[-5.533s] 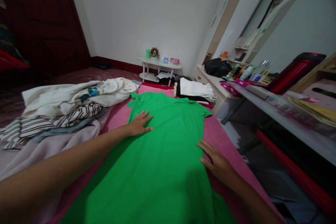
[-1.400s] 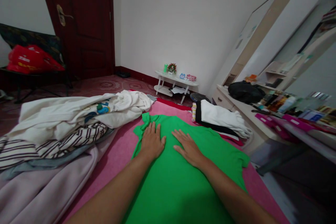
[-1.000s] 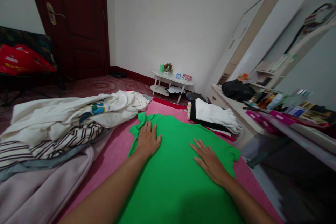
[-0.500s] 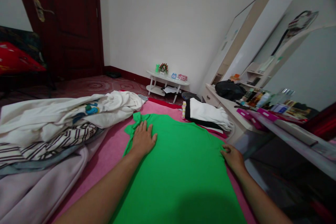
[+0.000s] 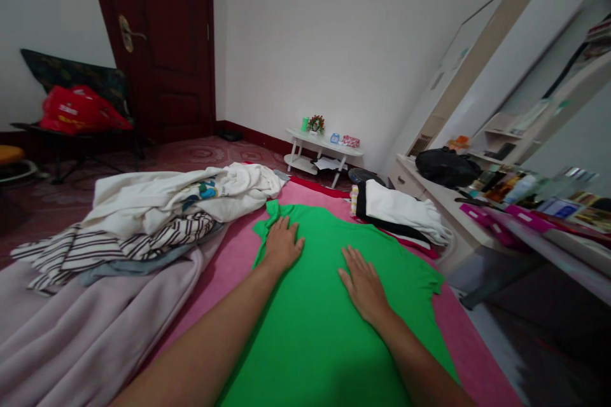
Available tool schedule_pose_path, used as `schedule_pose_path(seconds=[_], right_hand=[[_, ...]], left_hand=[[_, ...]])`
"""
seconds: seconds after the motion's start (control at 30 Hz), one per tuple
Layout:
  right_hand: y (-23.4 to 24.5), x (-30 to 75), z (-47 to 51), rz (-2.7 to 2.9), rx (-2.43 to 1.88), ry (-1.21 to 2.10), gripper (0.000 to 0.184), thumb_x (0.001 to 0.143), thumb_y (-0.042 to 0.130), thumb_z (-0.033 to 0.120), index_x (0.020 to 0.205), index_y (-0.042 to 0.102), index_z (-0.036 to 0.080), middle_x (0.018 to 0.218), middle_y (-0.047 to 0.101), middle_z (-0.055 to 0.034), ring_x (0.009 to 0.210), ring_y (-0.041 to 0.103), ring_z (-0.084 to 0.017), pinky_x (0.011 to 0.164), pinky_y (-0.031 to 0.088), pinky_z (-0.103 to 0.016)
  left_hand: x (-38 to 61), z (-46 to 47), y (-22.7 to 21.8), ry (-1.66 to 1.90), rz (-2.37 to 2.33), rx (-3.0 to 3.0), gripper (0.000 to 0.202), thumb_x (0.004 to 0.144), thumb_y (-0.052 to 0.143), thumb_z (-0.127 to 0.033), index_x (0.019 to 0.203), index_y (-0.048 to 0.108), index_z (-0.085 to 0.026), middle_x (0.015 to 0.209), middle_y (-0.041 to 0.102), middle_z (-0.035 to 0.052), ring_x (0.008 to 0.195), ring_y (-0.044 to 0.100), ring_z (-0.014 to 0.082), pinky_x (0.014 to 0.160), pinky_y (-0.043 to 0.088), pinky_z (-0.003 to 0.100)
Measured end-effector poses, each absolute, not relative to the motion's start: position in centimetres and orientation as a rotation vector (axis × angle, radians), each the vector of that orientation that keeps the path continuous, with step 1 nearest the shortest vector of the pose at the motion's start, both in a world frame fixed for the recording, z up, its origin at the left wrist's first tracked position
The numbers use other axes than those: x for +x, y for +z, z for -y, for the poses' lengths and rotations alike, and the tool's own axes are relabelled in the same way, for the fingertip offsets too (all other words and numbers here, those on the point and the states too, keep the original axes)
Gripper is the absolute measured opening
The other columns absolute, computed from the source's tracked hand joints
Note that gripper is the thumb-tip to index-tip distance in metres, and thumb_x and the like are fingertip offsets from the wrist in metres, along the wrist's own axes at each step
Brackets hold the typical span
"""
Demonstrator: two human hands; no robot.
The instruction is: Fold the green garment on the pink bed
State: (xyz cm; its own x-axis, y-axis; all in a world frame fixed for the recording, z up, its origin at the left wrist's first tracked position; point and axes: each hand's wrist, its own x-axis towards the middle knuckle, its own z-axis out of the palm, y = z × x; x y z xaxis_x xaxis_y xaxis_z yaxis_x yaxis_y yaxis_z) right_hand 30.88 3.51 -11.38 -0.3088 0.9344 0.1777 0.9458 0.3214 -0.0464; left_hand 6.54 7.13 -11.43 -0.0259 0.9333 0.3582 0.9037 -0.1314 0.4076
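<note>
A green T-shirt [image 5: 319, 292] lies spread over a pink bedcover [image 5: 229, 267], its collar end away from me. My left hand [image 5: 283, 245] rests flat on the shirt's upper left, beside the bunched left sleeve, fingers stretched out. Palm down on the upper middle of the shirt lies my right hand [image 5: 365, 283], its fingers extended and slightly apart. Neither hand grips the cloth. The right sleeve spreads out beyond my right hand, over the pink cover.
Left of the shirt is a heap of clothes with a white top [image 5: 143, 200] and a striped garment [image 5: 95, 254]. A stack of folded clothes [image 5: 401, 206] sits at the far right corner. A dressing table [image 5: 429, 194] stands on the right, a small white table [image 5: 324, 141] beyond.
My right hand has let go of the shirt's right sleeve edge and moved left onto its middle, opening flat. My left hand stays on the shirt. The view has turned left.
</note>
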Motion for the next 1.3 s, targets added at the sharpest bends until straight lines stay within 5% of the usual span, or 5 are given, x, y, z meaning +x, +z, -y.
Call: schedule_pose_path(seconds=[0.23, 0.53, 0.9, 1.1, 1.3], right_hand=[[-11.8, 30.9, -3.6, 2.361, -1.799, -0.11, 0.058, 0.094, 0.029, 0.051, 0.145, 0.03, 0.023, 0.152, 0.027, -0.0055, 0.141, 0.02, -0.023, 0.112, 0.02, -0.048], [-12.2, 30.8, -3.4, 2.352, -1.807, -0.134, 0.059, 0.094, 0.025, 0.053, 0.145, 0.029, 0.024, 0.152, 0.027, -0.0053, 0.14, 0.022, -0.023, 0.111, 0.021, -0.048], [-11.7, 30.5, -2.7, 2.298, -1.836, -0.12, 0.052, 0.094, 0.031, 0.044, 0.14, 0.038, 0.02, 0.15, 0.033, -0.0078, 0.137, 0.027, -0.025, 0.108, 0.025, -0.049], [-7.8, 24.6, -3.2, 2.062, -1.971, -0.033, 0.031, 0.08, 0.046, 0.014, 0.105, 0.064, 0.01, 0.106, 0.061, -0.0216, 0.105, 0.057, -0.033, 0.087, 0.042, -0.046], [-5.6, 12.6, -4.5, 2.203, -1.516, 0.136, 0.036, 0.087, 0.048, 0.037, 0.12, 0.056, 0.024, 0.119, 0.057, -0.0082, 0.109, 0.054, -0.02, 0.092, 0.041, -0.031]], left_hand=[[3.6, -6.9, -10.7, 1.278, -2.107, 1.918, 0.041, 0.08, 0.054, -0.018, 0.121, 0.056, -0.016, 0.136, 0.044, 0.0128, 0.125, 0.043, 0.0249, 0.104, 0.037, 0.036], [0.1, -2.6, -9.1, 0.87, -2.375, 1.792, 0.073, 0.072, 0.068, -0.034, 0.132, 0.036, -0.009, 0.117, 0.055, 0.0182, 0.111, 0.052, 0.029, 0.091, 0.042, 0.036], [-1.4, 8.4, -4.6, 0.291, -1.956, 1.924, 0.03, 0.064, 0.069, -0.046, 0.077, 0.064, -0.02, 0.081, 0.067, 0.0029, 0.077, 0.062, 0.0201, 0.063, 0.041, 0.025], [-1.9, 16.9, -4.0, 0.211, -1.657, 1.94, 0.017, 0.067, 0.062, -0.033, 0.078, 0.06, -0.021, 0.072, 0.059, -0.0045, 0.064, 0.051, 0.0118, 0.054, 0.032, 0.022], [-1.6, 20.5, -2.5, 0.276, -1.739, 1.689, 0.025, 0.066, 0.062, -0.03, 0.089, 0.057, -0.02, 0.087, 0.059, -0.0016, 0.077, 0.049, 0.0135, 0.066, 0.035, 0.022]])
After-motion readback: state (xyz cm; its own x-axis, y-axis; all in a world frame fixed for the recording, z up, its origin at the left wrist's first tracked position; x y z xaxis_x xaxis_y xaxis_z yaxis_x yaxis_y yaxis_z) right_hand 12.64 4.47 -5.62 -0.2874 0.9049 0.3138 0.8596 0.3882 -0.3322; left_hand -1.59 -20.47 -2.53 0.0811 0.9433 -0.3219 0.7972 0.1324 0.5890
